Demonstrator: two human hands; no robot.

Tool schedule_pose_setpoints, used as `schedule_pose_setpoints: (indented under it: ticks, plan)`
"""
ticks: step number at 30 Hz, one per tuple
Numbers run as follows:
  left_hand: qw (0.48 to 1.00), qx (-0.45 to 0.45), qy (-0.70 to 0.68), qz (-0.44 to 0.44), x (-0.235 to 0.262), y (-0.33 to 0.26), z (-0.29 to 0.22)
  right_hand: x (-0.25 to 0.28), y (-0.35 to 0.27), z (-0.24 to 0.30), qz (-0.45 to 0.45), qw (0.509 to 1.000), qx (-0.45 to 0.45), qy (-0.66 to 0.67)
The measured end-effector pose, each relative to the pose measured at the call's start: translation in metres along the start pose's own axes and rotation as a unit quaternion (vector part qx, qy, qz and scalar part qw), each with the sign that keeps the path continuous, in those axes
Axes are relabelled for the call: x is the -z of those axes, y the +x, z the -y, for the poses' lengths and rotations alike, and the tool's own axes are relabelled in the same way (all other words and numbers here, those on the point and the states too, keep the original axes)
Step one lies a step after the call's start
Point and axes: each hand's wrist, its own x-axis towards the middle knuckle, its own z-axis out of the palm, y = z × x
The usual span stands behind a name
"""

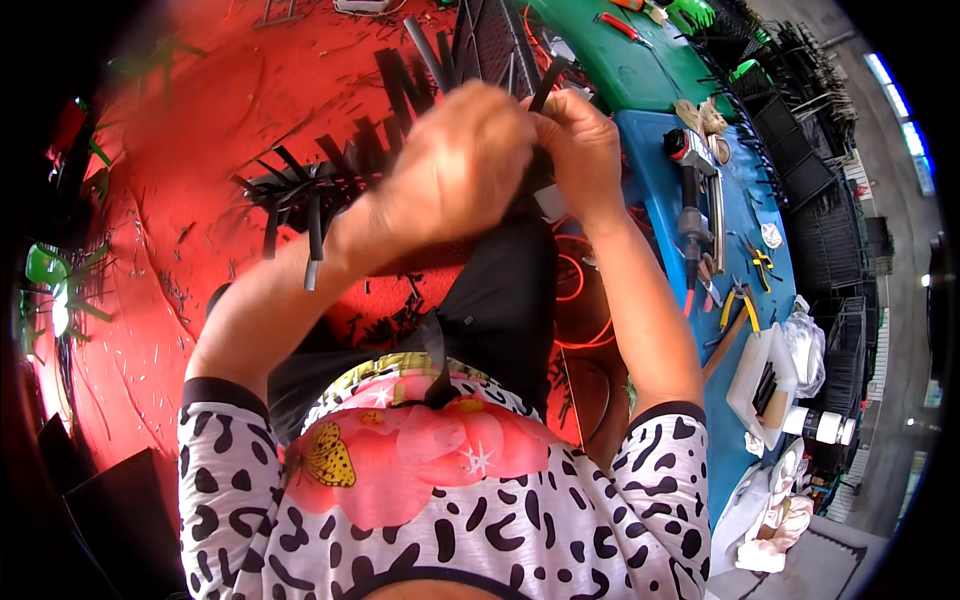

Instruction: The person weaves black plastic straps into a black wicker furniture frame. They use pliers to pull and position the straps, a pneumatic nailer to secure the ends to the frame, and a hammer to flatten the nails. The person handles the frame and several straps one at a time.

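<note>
Pinching a black strip at the upper end of the woven piece

The black strip stands in front of the two hands, just at the fingertips of the right hand. Its long axis points away from the body, leaning a little to the right. The right hand is the nearer one: its thumb and fingers are pinched on the strip. The left hand is curled just beside it, but it is blurred, so I cannot tell what it grips.

The woven piece lies beyond the hands and is partly hidden by them. Many loose strip ends stick out on the left, near the left forearm, and these crowd that side above the red floor.

On the right is the blue worktop, which carries a black air tool, yellow-handled pliers and a white tray. Beyond it, the green worktop carries a red-handled screwdriver.
</note>
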Motion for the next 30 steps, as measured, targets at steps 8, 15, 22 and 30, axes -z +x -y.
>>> schedule_pose_setpoints:
  ticks: [8, 15, 22, 30]
  plan:
    - [0.938, 0.209, 0.052, 0.272, 0.008, -0.006, 0.016, -0.009, 0.001, 0.013, 0.002, 0.992, 0.096, -0.081]
    - [0.923, 0.246, 0.059, 0.291, 0.005, -0.004, 0.011, -0.014, -0.003, 0.015, -0.041, 0.999, 0.006, -0.014]
    - [0.949, 0.205, 0.070, 0.230, 0.009, -0.016, 0.015, -0.021, -0.009, 0.034, -0.049, 0.998, 0.045, 0.015]
    - [0.956, 0.199, 0.096, 0.195, 0.004, -0.017, 0.012, -0.017, 0.046, 0.019, 0.035, 0.969, 0.070, -0.235]
